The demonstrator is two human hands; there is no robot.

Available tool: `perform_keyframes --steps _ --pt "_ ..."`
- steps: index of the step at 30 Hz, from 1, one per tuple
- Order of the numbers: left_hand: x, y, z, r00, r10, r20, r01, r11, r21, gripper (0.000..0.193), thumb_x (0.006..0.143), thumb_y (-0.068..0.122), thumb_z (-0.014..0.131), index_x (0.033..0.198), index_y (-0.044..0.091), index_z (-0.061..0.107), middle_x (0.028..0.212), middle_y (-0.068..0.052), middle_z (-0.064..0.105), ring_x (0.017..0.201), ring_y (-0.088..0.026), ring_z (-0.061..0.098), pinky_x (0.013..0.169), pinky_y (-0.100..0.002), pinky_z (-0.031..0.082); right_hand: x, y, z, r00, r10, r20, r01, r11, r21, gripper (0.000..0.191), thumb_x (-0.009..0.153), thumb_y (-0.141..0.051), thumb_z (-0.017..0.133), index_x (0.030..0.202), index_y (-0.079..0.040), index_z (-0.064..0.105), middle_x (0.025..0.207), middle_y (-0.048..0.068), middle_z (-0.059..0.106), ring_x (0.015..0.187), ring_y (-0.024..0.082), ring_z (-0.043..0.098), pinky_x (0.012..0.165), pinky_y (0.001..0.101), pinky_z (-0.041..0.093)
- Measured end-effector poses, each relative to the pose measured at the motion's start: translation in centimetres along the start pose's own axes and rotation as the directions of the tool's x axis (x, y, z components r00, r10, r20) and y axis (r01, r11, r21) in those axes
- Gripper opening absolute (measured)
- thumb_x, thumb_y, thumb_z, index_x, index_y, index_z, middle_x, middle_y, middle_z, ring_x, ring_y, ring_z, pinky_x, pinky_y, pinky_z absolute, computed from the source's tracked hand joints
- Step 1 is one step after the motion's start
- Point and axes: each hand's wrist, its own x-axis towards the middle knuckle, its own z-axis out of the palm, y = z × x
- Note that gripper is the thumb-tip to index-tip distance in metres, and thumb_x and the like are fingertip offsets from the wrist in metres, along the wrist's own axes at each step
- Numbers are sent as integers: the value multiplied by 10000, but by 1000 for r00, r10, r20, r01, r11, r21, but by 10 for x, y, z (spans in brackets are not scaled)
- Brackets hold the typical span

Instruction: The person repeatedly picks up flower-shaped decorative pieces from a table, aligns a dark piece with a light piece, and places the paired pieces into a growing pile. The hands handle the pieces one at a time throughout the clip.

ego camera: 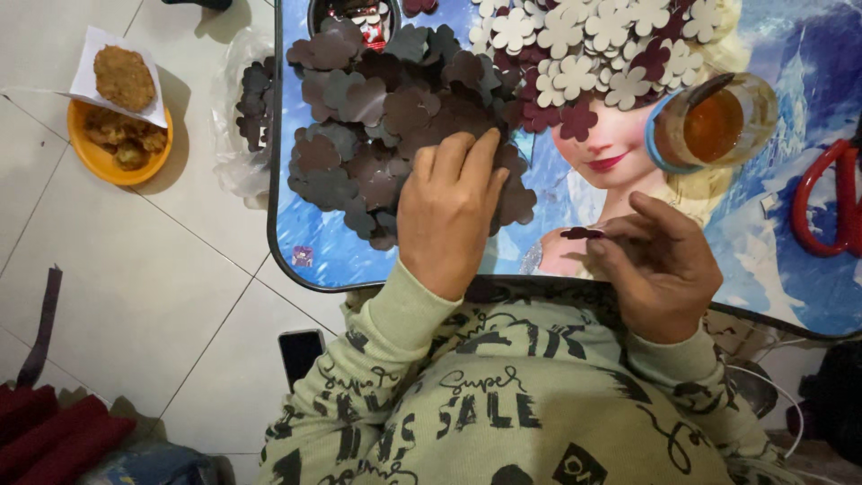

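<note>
Fingers (458, 157) of left hand (446, 211) spread flat and pressed onto heap of dark flower-shaped cutouts (386, 108) at left half of surface (341, 260), nothing clamped; fingers (628, 235) of right hand (660, 265) pinched together on one dark cutout piece (582, 233), held just above near edge of surface. Working left to right: orange bowl of fried food (121, 144) on floor, with a piece on white paper (121, 76) laid over its rim, well apart from surface and unlikely to be disturbed. Clear plastic bag of more cutouts (247, 117) slumped just beside left edge; dark pieces near that edge liable to slide off if heap is pushed sideways by flat palm. Phone (301, 352) on floor beside knee, exposed to falling pieces or a shifted leg. White cutouts (584, 45) touching dark heap at top centre; mixing of colours likely with any broad sweep. Open glass jar of amber liquid (714, 124) with a stick in it near right hand; knock from wrist or sleeve judged main risk, spill spreading to pieces. Red-handled scissors (831, 202) at far right, part out of view, near edge.
</note>
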Motion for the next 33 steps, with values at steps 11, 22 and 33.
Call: perform_keyframes --steps 11,22,33 --pt "-5 2 -8 997 68 36 -57 966 -251 131 914 74 776 987 76 667 996 -60 668 892 -284 625 793 -394 519 5 -5 -4 981 -125 147 132 990 -42 591 951 165 675 1474 1 457 1158 166 685 1045 190 704 918 343 654" --pt "-8 3 -5 991 132 -16 -131 947 -293 262 961 44 701 1217 24 644 1123 -107 655 989 -292 666 846 -383 558 14 -5 0 894 -125 431 169 984 -65 683 951 109 592 1555 -21 301 1255 197 668 1152 202 710 969 331 601" --pt "-32 10 -17 947 248 205 -194 948 -252 299 880 135 762 1147 53 656 1147 -74 634 1011 -270 597 880 -394 515 1 5 -12 925 -50 376 0 991 133 764 901 122 582 1589 -18 283 1138 185 673 1096 227 690 995 336 551"
